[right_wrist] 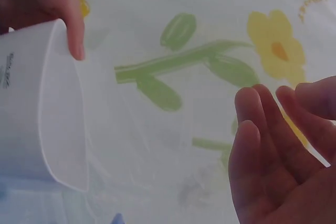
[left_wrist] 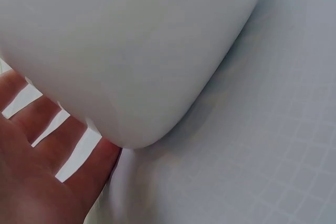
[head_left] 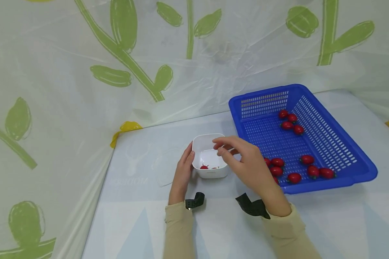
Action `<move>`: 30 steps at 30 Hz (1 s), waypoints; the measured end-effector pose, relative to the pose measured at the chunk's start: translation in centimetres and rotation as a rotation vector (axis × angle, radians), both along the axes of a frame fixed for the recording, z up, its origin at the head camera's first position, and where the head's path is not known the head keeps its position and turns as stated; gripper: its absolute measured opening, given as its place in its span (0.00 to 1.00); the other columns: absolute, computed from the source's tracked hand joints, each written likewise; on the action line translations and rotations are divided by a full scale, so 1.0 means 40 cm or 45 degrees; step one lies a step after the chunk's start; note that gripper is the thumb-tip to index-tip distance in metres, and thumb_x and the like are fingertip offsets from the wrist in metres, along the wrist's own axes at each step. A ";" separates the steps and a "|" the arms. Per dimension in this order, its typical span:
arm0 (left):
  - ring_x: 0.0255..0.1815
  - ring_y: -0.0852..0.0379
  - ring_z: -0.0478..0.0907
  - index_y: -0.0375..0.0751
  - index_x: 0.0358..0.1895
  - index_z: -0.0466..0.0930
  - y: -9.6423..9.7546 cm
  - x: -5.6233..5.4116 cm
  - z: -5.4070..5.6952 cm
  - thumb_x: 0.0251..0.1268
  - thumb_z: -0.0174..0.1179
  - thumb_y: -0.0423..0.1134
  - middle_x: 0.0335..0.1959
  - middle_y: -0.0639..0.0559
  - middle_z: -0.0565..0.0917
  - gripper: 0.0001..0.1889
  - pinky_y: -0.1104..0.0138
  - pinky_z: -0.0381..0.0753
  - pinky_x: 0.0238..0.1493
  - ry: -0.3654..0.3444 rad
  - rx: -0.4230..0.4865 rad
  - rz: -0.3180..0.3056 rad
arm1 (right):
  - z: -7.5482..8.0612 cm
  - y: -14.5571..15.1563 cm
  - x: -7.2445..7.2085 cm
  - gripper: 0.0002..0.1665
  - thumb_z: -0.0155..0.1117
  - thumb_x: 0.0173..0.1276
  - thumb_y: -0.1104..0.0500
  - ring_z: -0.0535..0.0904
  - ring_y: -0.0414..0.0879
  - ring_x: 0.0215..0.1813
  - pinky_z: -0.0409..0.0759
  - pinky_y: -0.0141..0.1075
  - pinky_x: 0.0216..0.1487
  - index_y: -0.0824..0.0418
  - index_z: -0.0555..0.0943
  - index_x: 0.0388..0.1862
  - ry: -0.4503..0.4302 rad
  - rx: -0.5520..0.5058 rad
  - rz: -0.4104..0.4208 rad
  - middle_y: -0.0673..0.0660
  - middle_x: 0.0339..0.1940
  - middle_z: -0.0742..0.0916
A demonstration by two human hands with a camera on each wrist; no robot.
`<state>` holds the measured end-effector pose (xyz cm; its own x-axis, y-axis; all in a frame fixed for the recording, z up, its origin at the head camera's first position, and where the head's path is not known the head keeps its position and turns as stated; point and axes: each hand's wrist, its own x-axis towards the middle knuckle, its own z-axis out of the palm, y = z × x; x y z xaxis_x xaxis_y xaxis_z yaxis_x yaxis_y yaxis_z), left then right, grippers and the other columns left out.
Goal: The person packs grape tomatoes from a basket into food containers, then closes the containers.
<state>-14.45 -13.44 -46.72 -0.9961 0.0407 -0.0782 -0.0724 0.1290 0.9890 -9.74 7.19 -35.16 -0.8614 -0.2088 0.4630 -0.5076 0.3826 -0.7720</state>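
A small white square container [head_left: 210,173] stands on the table with red cherry tomatoes [head_left: 204,167] along its near inner side. My left hand [head_left: 182,169] holds it by the left side, the thumb up near the rim. In the left wrist view, the fingers [left_wrist: 71,140] lie along the container's wall. Above its right rim hovers my right hand [head_left: 246,160], fingers bent loosely. The right wrist view shows nothing between those fingertips [right_wrist: 247,100], apart from the container's mouth [right_wrist: 65,114].
To the right sits a blue plastic basket [head_left: 340,135] holding several cherry tomatoes [head_left: 286,125]; my right hand overlaps its near left corner in the head view. A white sheet with green leaf prints [head_left: 116,43] hangs behind the table [head_left: 133,208].
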 end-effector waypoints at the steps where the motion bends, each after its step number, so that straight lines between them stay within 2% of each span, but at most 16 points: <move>1: 0.64 0.67 0.54 0.67 0.64 0.59 0.003 0.003 0.009 0.65 0.43 0.56 0.63 0.70 0.61 0.23 0.58 0.57 0.63 0.002 0.008 -0.007 | 0.002 0.009 -0.001 0.15 0.55 0.65 0.58 0.76 0.33 0.39 0.76 0.32 0.39 0.52 0.77 0.50 -0.015 -0.022 -0.011 0.43 0.39 0.82; 2: 0.64 0.67 0.54 0.65 0.64 0.59 0.006 0.006 0.018 0.66 0.43 0.55 0.64 0.69 0.61 0.23 0.59 0.56 0.63 0.004 0.018 -0.011 | 0.005 0.018 -0.001 0.15 0.55 0.65 0.58 0.76 0.34 0.39 0.76 0.32 0.39 0.52 0.77 0.50 -0.033 -0.044 -0.020 0.44 0.39 0.82; 6: 0.65 0.66 0.53 0.60 0.66 0.59 0.015 0.000 0.023 0.66 0.44 0.54 0.65 0.64 0.60 0.25 0.60 0.55 0.63 0.035 0.056 -0.027 | 0.019 0.054 -0.003 0.14 0.53 0.66 0.59 0.78 0.38 0.38 0.77 0.30 0.39 0.54 0.77 0.50 -0.093 -0.186 -0.019 0.48 0.39 0.82; 9: 0.64 0.69 0.54 0.62 0.65 0.60 0.018 -0.013 0.001 0.64 0.45 0.56 0.65 0.66 0.61 0.25 0.61 0.55 0.63 0.061 0.062 -0.011 | 0.026 0.074 -0.003 0.15 0.52 0.67 0.59 0.78 0.42 0.38 0.77 0.30 0.38 0.56 0.76 0.51 -0.124 -0.269 -0.026 0.51 0.40 0.82; 13: 0.64 0.70 0.54 0.64 0.64 0.60 0.023 -0.014 -0.002 0.63 0.45 0.58 0.64 0.68 0.61 0.25 0.63 0.55 0.63 0.064 0.052 0.010 | 0.037 0.097 0.002 0.16 0.52 0.67 0.58 0.78 0.43 0.38 0.78 0.30 0.36 0.55 0.75 0.53 -0.134 -0.286 -0.075 0.51 0.39 0.81; 21: 0.64 0.69 0.54 0.63 0.65 0.60 0.029 -0.016 -0.007 0.63 0.45 0.58 0.64 0.67 0.61 0.26 0.62 0.55 0.64 0.041 0.070 -0.004 | 0.068 0.143 -0.007 0.16 0.52 0.67 0.58 0.78 0.43 0.37 0.78 0.28 0.36 0.52 0.75 0.53 -0.085 -0.158 -0.114 0.50 0.39 0.81; 25: 0.64 0.70 0.54 0.68 0.63 0.61 0.020 -0.010 -0.011 0.63 0.45 0.59 0.63 0.71 0.62 0.24 0.62 0.56 0.63 0.015 0.054 0.003 | 0.072 0.156 -0.022 0.16 0.51 0.67 0.57 0.78 0.42 0.36 0.78 0.28 0.35 0.50 0.75 0.53 -0.116 -0.092 -0.125 0.49 0.39 0.81; 30: 0.63 0.71 0.54 0.71 0.61 0.62 0.004 -0.003 -0.006 0.63 0.45 0.58 0.61 0.74 0.62 0.22 0.65 0.56 0.63 -0.006 0.072 0.020 | 0.068 0.168 -0.047 0.15 0.50 0.68 0.56 0.77 0.44 0.35 0.77 0.30 0.34 0.50 0.75 0.52 -0.184 -0.073 -0.091 0.49 0.40 0.80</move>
